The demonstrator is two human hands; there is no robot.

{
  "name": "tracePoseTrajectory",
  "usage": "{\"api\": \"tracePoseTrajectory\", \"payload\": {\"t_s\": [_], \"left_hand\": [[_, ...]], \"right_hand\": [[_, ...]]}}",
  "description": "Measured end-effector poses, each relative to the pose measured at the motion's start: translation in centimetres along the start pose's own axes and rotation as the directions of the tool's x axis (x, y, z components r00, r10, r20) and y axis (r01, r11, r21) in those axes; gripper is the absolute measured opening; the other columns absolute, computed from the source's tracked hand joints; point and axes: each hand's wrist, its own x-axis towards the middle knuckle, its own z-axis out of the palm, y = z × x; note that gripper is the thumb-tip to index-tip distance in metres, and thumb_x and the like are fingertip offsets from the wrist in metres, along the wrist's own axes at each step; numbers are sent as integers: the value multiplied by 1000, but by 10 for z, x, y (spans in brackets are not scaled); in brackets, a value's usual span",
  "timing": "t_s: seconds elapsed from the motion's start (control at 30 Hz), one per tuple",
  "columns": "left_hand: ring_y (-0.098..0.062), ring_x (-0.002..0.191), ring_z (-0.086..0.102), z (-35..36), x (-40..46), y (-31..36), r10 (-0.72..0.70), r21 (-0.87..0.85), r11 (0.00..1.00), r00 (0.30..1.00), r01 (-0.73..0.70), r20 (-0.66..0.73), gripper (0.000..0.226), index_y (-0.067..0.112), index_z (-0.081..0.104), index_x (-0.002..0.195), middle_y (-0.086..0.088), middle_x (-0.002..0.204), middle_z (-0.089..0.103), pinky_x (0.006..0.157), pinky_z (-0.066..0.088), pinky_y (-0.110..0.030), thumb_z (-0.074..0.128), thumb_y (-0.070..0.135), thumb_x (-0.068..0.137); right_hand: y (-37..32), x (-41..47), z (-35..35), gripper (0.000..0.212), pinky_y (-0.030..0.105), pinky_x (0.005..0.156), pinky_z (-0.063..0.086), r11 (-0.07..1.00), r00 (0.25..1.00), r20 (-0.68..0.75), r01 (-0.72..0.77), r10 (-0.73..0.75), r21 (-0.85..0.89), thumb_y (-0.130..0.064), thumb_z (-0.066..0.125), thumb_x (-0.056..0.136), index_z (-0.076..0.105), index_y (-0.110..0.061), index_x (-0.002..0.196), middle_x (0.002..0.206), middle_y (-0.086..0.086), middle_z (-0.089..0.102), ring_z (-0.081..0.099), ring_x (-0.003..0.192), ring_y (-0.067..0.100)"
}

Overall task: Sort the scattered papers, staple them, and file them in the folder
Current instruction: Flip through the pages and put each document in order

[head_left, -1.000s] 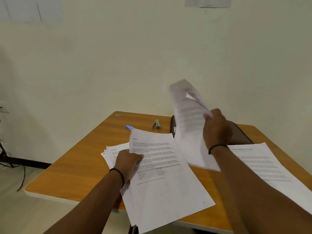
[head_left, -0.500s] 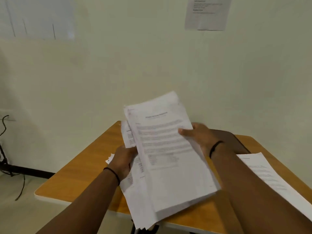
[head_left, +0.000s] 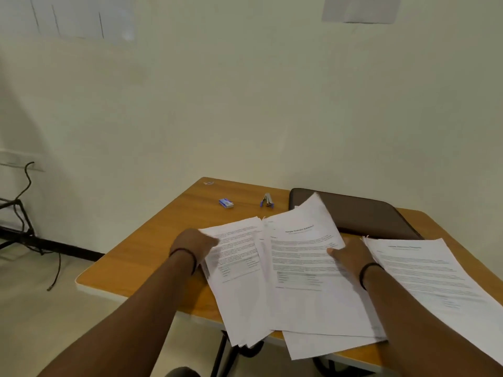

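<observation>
Three lots of printed white paper lie on the wooden table (head_left: 152, 254). My left hand (head_left: 193, 246) grips the left edge of the left paper stack (head_left: 239, 270), thumb on top. My right hand (head_left: 351, 255) holds the right edge of the middle paper stack (head_left: 307, 268), which overlaps the left one; its thumb presses on the top sheet. A third stack (head_left: 424, 273) lies to the right, under my right forearm. The dark brown folder (head_left: 359, 213) lies shut at the back, partly covered by the middle stack's corner. A small stapler (head_left: 267, 200) sits behind the papers.
A blue staple box (head_left: 226, 203) lies left of the stapler. The table stands against a pale wall. The paper stacks overhang the near table edge. Cables (head_left: 27, 186) and a black frame are on the floor at the left.
The papers that both hands held raised off the table half a second ago now lie on it, spread into a left and a middle stack. The stapler and staple box are uncovered again.
</observation>
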Motion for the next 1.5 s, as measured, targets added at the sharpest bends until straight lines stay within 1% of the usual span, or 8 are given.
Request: {"api": "tracePoseTrajectory", "payload": {"t_s": [0.13,0.27,0.5,0.73,0.93,1.13,1.33,1.5], "left_hand": [[-35,93,67,13,-10,-2,-49,-496,846,955,196,293,32,-3,65,117,-19,115,69,75,56,-43,71,-5,86],[-39,90,67,21,-11,-14,15,-676,730,987,98,160,29,-8,65,115,-21,109,69,76,55,-45,65,-13,86],[-32,93,71,-23,-11,4,242,-739,650,970,-176,-18,20,6,68,110,-11,106,73,80,58,-41,63,-1,91],[-25,103,72,-68,-14,12,446,-700,597,888,-391,-116,32,11,67,123,-5,114,74,89,57,-39,67,7,91],[-36,111,67,-124,-9,15,549,-816,489,836,-308,13,40,8,60,131,-15,123,69,86,59,-41,59,8,91],[-31,113,67,-120,11,-4,419,-900,429,900,-75,125,35,11,60,132,-13,125,69,90,56,-44,53,22,100],[-36,116,65,-62,23,-34,328,-911,395,908,119,261,35,5,59,133,-16,126,68,98,50,-52,53,17,101],[-34,113,67,-43,31,-48,343,-931,326,898,161,275,34,6,59,132,-17,126,68,91,57,-48,54,13,98]], "right_hand": [[-4,-2,15,30,32,79,49,1000,999,37,4,-6,28,-23,71,90,66,-5,113,105,10,70,66,93,27],[-11,-7,11,23,28,66,46,999,999,-10,33,-33,13,-17,67,91,68,-7,112,102,10,71,65,82,21],[-38,-31,17,46,44,93,45,766,909,-364,-84,-202,-637,-25,63,89,47,-12,131,128,16,56,52,118,35],[-139,-92,97,26,29,75,47,824,812,-148,566,-565,-39,-38,52,100,60,-17,113,106,-7,61,59,96,16],[-199,-85,85,36,22,59,45,723,915,-76,362,-396,588,-42,78,82,58,-13,90,83,-9,65,60,71,11],[-197,-71,79,17,14,51,45,755,871,-62,456,-487,471,-16,76,86,66,-12,73,72,-4,69,61,58,3],[-149,-53,93,10,21,56,38,882,892,-24,449,-451,141,-21,72,90,68,-13,84,83,-1,70,60,72,14],[-130,-39,111,27,27,54,35,918,928,-161,362,-337,162,-28,79,82,59,-9,83,76,1,63,53,66,17]]}}
